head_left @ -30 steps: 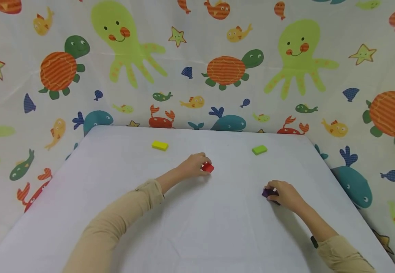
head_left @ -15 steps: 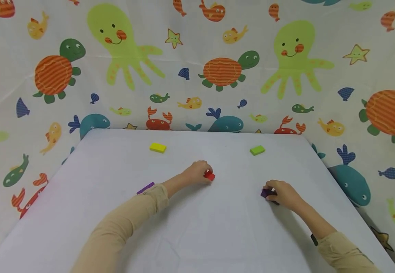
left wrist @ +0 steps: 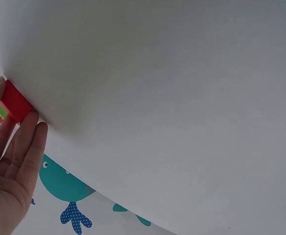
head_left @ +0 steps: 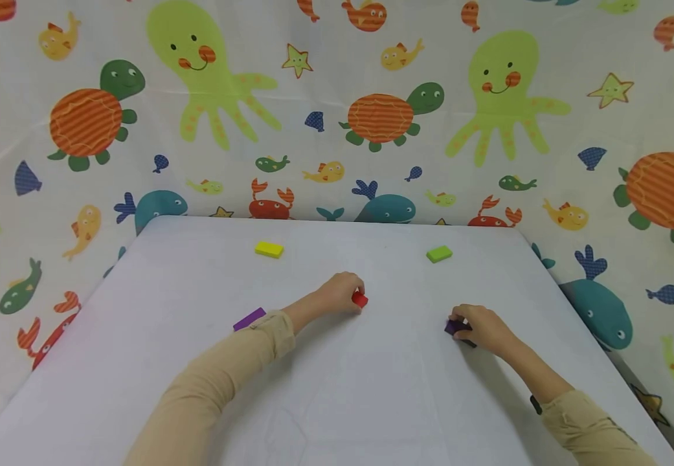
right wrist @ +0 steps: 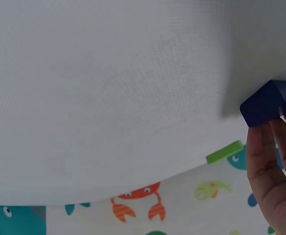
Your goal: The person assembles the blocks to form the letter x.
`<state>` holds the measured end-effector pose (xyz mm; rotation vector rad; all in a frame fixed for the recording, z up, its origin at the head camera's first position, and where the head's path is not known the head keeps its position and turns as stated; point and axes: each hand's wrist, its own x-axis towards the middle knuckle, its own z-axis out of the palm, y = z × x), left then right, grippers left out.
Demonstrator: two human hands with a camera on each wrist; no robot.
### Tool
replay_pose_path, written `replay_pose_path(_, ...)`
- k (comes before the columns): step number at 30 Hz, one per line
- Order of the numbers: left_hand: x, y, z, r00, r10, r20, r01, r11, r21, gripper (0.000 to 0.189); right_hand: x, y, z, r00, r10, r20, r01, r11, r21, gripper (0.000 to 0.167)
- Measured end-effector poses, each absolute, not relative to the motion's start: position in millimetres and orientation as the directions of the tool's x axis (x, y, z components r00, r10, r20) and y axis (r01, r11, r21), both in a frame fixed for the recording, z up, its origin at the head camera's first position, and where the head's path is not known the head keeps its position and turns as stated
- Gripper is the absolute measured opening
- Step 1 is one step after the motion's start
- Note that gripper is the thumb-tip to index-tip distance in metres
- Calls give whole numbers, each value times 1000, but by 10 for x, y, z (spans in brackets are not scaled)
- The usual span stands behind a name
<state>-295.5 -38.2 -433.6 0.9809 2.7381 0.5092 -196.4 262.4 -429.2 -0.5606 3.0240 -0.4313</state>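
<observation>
Near the middle of the table, my left hand point(head_left: 341, 294) pinches a small red block point(head_left: 360, 299) between thumb and fingers. The left wrist view shows the red block point(left wrist: 16, 102) against the white surface, thumb on one side and fingertips on the other. To the right and nearer, my right hand point(head_left: 485, 329) grips a dark purple-blue block point(head_left: 456, 327). Seen from the right wrist, that dark block point(right wrist: 264, 104) has angled faces, and fingers cover part of it. A flat purple block point(head_left: 249, 319) lies beside my left sleeve, which may hide some of it.
A yellow block point(head_left: 269, 250) lies at the back left of the white table point(head_left: 337, 401), and a lime-green block point(head_left: 439, 254) at the back right. Behind the table's far edge hangs a cloth point(head_left: 313, 149) printed with sea animals.
My left hand, holding the red block, has come slightly nearer and to the right. The flat purple block has appeared from behind the left forearm. My right hand has hardly moved.
</observation>
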Motion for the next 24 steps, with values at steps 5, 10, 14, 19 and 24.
replay_pose_path(5, -2926, -351, -4313, -774, 628, -82, 563, 742, 364, 30, -1947, 2624, -4296, -934, -358, 17, -349, 897, -271, 20)
replay_pose_path(10, -2931, -343, -4301, -779, 622, -83, 562, 751, 348, 32, -1940, 2629, -4284, -931, -362, 40, -358, 893, -272, 20)
replay_pose_path(14, -2963, -341, -4309, -770, 630, -98, 570, 749, 337, 35, -1937, 2641, -4277, -929, -365, 52, -366, 893, -261, 20)
replay_pose_path(19, -2979, -345, -4309, -767, 630, -122, 567, 755, 330, 39, -1927, 2636, -4282, -930, -364, 44, -363, 895, -260, 20)
replay_pose_path(24, -2961, -358, -4294, -772, 621, -134, 556, 763, 331, 44, -1923, 2614, -4291, -928, -369, 44, -367, 894, -258, 20)
